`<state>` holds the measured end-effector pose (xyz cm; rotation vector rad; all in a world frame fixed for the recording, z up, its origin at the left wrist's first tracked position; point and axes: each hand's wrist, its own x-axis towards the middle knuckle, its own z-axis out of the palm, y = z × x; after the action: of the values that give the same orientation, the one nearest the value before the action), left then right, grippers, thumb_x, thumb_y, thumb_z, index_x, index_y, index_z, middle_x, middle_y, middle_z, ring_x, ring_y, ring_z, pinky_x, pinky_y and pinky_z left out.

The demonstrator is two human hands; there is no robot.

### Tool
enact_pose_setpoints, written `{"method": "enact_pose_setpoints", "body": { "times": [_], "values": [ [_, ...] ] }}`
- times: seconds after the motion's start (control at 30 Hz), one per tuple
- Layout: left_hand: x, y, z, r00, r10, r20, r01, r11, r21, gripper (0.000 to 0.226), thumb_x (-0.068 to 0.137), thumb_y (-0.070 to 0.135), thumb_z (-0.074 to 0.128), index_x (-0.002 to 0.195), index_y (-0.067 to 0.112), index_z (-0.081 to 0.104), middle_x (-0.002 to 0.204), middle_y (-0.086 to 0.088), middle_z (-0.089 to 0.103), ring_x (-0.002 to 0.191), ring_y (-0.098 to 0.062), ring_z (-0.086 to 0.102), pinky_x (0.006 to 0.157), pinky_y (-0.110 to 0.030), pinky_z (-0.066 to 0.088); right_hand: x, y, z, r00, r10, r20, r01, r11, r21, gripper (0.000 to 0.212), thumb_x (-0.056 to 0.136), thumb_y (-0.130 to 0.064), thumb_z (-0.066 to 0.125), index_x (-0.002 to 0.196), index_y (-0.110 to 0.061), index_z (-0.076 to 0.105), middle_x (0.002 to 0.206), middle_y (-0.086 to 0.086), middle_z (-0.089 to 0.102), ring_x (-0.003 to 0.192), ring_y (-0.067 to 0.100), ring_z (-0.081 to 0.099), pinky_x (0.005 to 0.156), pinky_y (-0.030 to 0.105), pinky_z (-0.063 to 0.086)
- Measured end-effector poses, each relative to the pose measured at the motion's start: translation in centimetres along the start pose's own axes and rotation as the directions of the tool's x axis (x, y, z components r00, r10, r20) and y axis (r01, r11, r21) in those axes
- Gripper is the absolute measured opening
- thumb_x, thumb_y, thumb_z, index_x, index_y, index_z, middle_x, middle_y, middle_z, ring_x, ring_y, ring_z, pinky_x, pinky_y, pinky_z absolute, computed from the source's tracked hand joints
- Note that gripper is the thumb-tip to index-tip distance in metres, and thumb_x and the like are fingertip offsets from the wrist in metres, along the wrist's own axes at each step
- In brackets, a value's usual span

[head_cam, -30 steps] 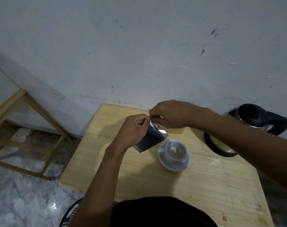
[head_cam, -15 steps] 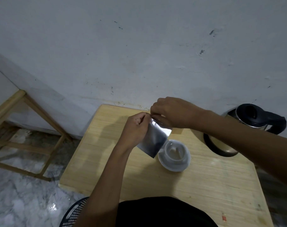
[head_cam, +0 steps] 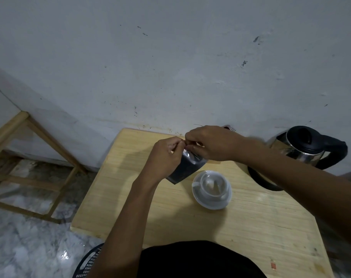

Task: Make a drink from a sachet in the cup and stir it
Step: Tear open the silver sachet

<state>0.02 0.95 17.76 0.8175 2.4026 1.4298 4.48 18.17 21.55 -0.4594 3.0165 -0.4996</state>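
Note:
A dark, shiny sachet (head_cam: pixel 184 168) hangs in the air above the wooden table (head_cam: pixel 251 221). My left hand (head_cam: pixel 163 156) pinches its top left corner. My right hand (head_cam: pixel 209 142) pinches the top edge right beside it, so both hands meet at the sachet's top. Just right of and below the sachet a white cup (head_cam: pixel 212 184) stands upright on a white saucer (head_cam: pixel 209 203); something pale lies inside the cup.
A steel kettle (head_cam: pixel 303 149) with a black lid and handle stands on its base at the table's back right, against the wall. A wooden frame (head_cam: pixel 30 163) stands left on the marble floor. A dark perforated basket (head_cam: pixel 88 263) sits below the table's near edge.
The sachet has swung back to a darker, more tilted face and sits slightly left of the cup. Both hands stay pinched at its top.

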Motion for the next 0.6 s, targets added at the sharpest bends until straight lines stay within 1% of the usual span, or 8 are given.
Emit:
{"method": "enact_pose_setpoints", "body": {
  "times": [0.1,0.17,0.23,0.3,0.4,0.5,0.57,0.6],
  "values": [
    [0.0,0.2,-0.1,1.0,0.003,0.029,-0.004,1.0,0.03,0.023,0.096,0.024,0.049,0.088,0.018,0.069,0.077,0.007,0.07,0.075,-0.005,0.064,0.064,-0.014,0.046,-0.1,0.2,-0.6,0.999,0.035,0.022,-0.036,0.998,0.052,0.018,0.094,-0.036,0.053,0.079,-0.026,0.055,0.067,-0.017,0.05,0.064,0.005,0.05,0.061,0.027,0.041],
    [0.2,0.4,-0.2,0.999,0.023,0.04,-0.026,0.998,0.061,0.023,0.096,0.023,0.048,0.089,0.017,0.07,0.081,0.003,0.072,0.08,-0.008,0.066,0.07,-0.024,0.051,-0.1,0.4,-0.7,0.999,0.037,0.029,-0.039,0.996,0.075,0.018,0.094,-0.037,0.053,0.078,-0.029,0.054,0.066,-0.016,0.052,0.062,0.004,0.051,0.061,0.031,0.044],
    [0.3,0.6,-0.4,0.998,0.036,0.051,-0.039,0.997,0.064,0.023,0.096,0.022,0.048,0.091,0.016,0.07,0.084,0.001,0.073,0.084,-0.012,0.067,0.076,-0.032,0.053,-0.1,0.5,-0.8,0.999,0.043,0.029,-0.045,0.996,0.077,0.022,0.094,-0.037,0.052,0.077,-0.024,0.055,0.064,-0.012,0.053,0.06,0.005,0.051,0.06,0.035,0.045],
    [0.4,0.7,-0.4,0.998,0.034,0.058,-0.037,0.998,0.043,0.023,0.095,0.021,0.048,0.092,0.015,0.071,0.086,0.0,0.074,0.086,-0.013,0.068,0.079,-0.034,0.054,-0.1,0.5,-0.8,0.999,0.026,0.032,-0.027,0.998,0.049,0.025,0.096,-0.034,0.05,0.077,-0.019,0.054,0.062,-0.009,0.052,0.058,0.007,0.049,0.059,0.036,0.044],
    [0.4,0.5,-0.5,0.997,0.011,0.073,-0.01,1.0,-0.014,0.024,0.095,0.018,0.048,0.087,0.014,0.07,0.08,0.001,0.072,0.078,-0.009,0.066,0.071,-0.027,0.05,-0.2,0.2,-0.5,0.998,-0.061,-0.006,0.061,0.998,-0.003,0.024,0.098,-0.028,0.047,0.076,-0.018,0.051,0.061,-0.008,0.048,0.058,0.014,0.046,0.059,0.035,0.042],
    [0.1,0.4,-0.6,0.993,-0.034,0.111,0.044,0.995,-0.09,0.026,0.096,0.016,0.049,0.078,0.01,0.067,0.063,0.005,0.059,0.056,0.0,0.049,0.056,-0.015,0.037,-0.2,0.1,0.3,0.975,-0.206,-0.08,0.194,0.971,-0.14,0.026,0.098,-0.028,0.044,0.082,-0.014,0.059,0.066,-0.003,0.055,0.061,0.016,0.044,0.059,0.034,0.042],
    [-0.1,0.4,-0.4,0.99,-0.081,0.114,0.097,0.984,-0.148,0.027,0.096,0.017,0.05,0.077,0.012,0.068,0.064,0.005,0.061,0.058,0.001,0.049,0.055,-0.01,0.037,-0.2,0.1,0.8,0.954,-0.283,-0.099,0.25,0.934,-0.257,0.022,0.096,-0.024,0.048,0.084,-0.014,0.062,0.068,0.0,0.06,0.06,0.019,0.047,0.057,0.034,0.042],
    [-0.2,0.3,-0.3,0.988,-0.113,0.11,0.131,0.976,-0.175,0.027,0.096,0.018,0.05,0.078,0.014,0.07,0.068,0.005,0.064,0.062,0.0,0.053,0.059,-0.009,0.039,-0.2,0.1,1.0,0.94,-0.322,-0.116,0.274,0.911,-0.308,0.018,0.094,-0.02,0.051,0.083,-0.013,0.063,0.067,0.001,0.06,0.059,0.02,0.048,0.055,0.033,0.041]
  ]
}}
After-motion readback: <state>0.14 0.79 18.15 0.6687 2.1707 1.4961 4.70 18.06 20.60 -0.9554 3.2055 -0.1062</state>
